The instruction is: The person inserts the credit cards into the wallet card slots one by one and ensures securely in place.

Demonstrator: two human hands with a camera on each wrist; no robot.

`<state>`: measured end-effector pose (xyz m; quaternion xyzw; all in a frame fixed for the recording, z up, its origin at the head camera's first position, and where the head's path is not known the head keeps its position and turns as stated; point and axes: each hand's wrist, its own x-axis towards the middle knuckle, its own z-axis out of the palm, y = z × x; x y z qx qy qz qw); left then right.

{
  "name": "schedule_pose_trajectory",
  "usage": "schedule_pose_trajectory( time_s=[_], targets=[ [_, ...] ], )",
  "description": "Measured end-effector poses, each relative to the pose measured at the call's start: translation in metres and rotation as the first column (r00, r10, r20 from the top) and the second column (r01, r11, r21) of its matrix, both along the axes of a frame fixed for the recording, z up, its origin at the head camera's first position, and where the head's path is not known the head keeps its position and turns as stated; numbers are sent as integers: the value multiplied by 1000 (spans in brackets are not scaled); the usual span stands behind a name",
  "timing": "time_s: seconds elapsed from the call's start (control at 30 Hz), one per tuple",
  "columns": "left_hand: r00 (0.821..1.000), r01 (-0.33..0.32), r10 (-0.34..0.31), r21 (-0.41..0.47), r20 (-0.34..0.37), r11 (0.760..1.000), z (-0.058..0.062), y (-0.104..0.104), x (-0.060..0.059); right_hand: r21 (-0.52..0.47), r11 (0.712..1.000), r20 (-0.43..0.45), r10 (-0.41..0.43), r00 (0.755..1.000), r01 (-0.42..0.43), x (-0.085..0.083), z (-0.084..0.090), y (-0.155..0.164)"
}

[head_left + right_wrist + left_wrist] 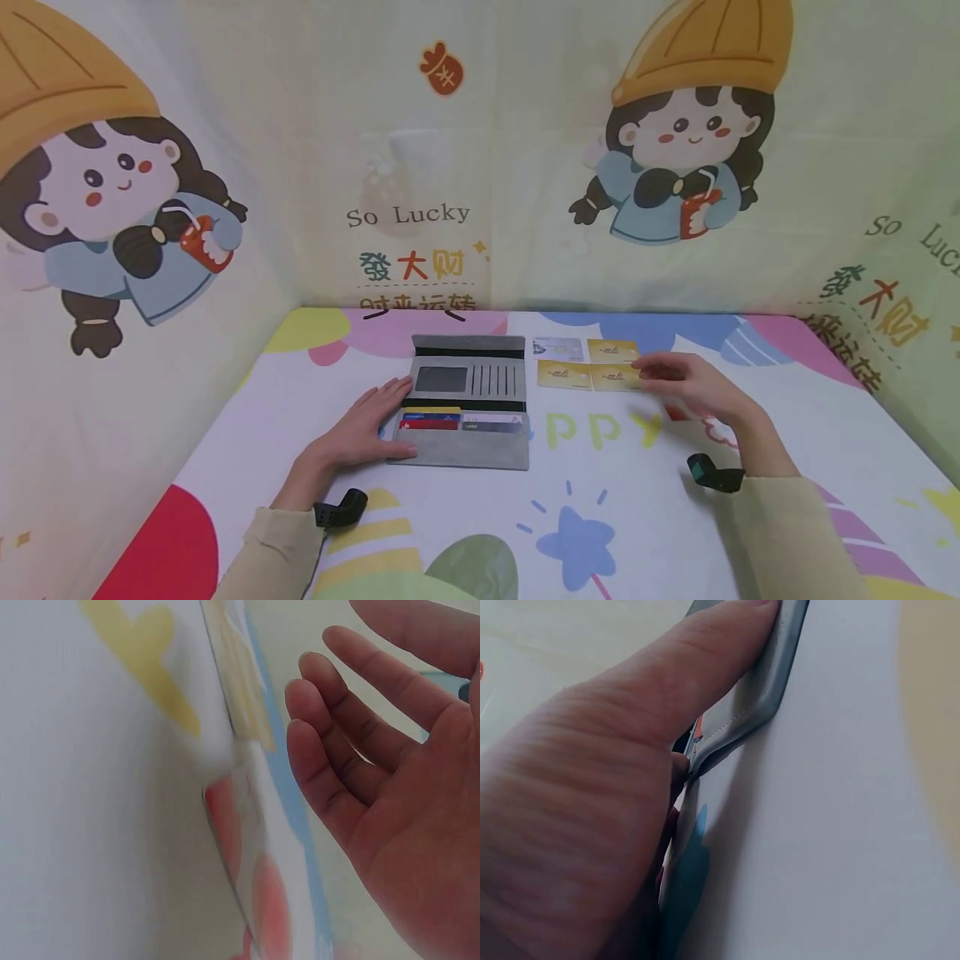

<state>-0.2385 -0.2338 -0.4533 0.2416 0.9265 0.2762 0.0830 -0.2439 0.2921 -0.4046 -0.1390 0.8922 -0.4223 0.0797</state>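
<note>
Left hand point(367, 425) presses flat on the open grey wallet point(468, 400) mid-table; right hand point(693, 387), fingers spread and empty, hovers at four cards point(588, 364) toward the far edge. A blurred, hasty reach could likely scatter the touching cards.

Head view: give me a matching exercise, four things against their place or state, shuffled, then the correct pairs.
Things:
1. left hand
2. right hand
3. grey wallet
4. white card

Places or states:
A. lies open on the table
B. fingers relaxed, by the gold cards
C. far-left card of the four-card group
D. rests flat on the wallet's left edge

Pairs: 1-D, 2-B, 3-A, 4-C
</note>
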Motion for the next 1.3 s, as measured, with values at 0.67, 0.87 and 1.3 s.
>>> schedule_pose_trajectory(
  time_s=[0.67, 0.87, 1.3],
  targets=[
    [1000, -7, 7, -1, 17, 1000, 0, 0, 0, 27, 999, 35, -45, 998, 44, 4, -4, 44],
    [1000, 3, -3, 2, 14, 1000, 0, -1, -1, 67, 997, 53, -52, 997, 48, 3, -7, 58],
    [1000, 2, -2, 2, 30, 1000, 1, -1, -1, 123, 988, 121, -111, 986, 96, 6, -16, 77]
  ],
)
